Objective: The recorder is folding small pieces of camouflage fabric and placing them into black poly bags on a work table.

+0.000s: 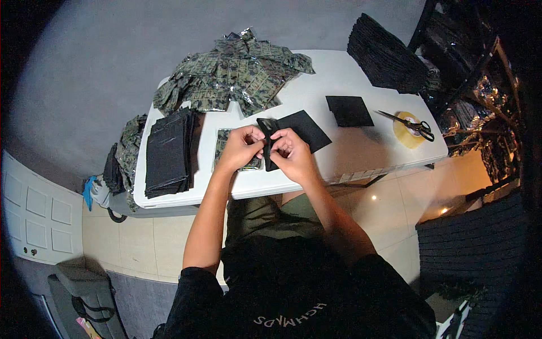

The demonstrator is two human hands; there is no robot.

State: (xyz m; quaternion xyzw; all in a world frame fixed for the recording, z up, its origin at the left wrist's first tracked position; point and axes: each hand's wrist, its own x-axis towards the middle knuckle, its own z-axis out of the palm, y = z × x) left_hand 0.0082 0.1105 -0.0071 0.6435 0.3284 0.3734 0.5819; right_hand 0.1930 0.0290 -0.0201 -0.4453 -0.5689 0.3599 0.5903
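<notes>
Both hands are raised over the near part of the white table point(338, 169). My left hand point(245, 146) pinches the left edge of a narrow black folded piece point(267, 127), and my right hand point(290, 152) pinches its right side. Its material cannot be told. A flat black sheet point(307, 129) lies just behind my right hand. Under my left hand is a camouflage-patterned packet point(221, 146) in clear plastic, partly hidden by the hand. Left of it stands a stack of black flat pieces point(167, 154). A smaller black piece point(351, 111) lies to the right.
A heap of plastic-wrapped camouflage items point(237, 76) covers the table's back left. Scissors point(406, 123) rest on a roll of clear tape point(408, 135) at the right. A tall black stack point(385, 59) stands at the back right corner, beside a dark rack point(478, 68).
</notes>
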